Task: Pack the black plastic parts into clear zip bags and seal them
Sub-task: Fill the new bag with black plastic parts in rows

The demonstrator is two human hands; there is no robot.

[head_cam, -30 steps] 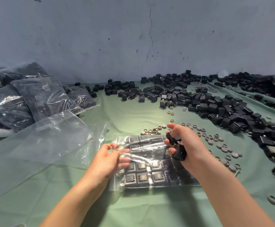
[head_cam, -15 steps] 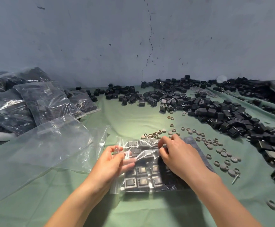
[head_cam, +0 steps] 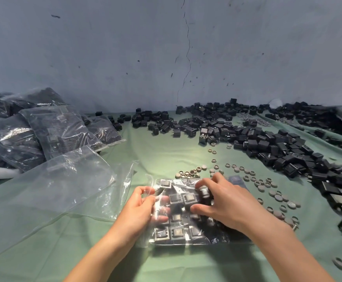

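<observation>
Clear bag (head_cam: 188, 210) lies flat on the green cloth (head_cam: 166, 151), front centre, holding rows of black square parts (head_cam: 178, 234). No writing or brand readable on bag or parts. Bag mouth faces away, toward the wall (head_cam: 166, 47).

Left hand (head_cam: 143, 208) grips the bag's left edge: thumb and fingers pinch the plastic, fingertips partly seen through the film. Forearm enters from bottom left. Right hand (head_cam: 225, 204) lies palm down on top of the bag, fingers spread and curled, fingertips at the far end near the mouth, thumb stretched left over the middle rows. Whether it grips a part under the fingers, can't tell. Forearm enters from bottom right.

Just beyond the bag, grey rings and discs (head_cam: 247, 176) scatter over the cloth, running right. Behind and right of them, a long heap of loose black parts (head_cam: 267, 143) runs to the right edge. Left of the bag, empty bags (head_cam: 44, 192) lie overlapped. Far left, filled bags (head_cam: 33, 135) are stacked. Wall has a vertical crack.
</observation>
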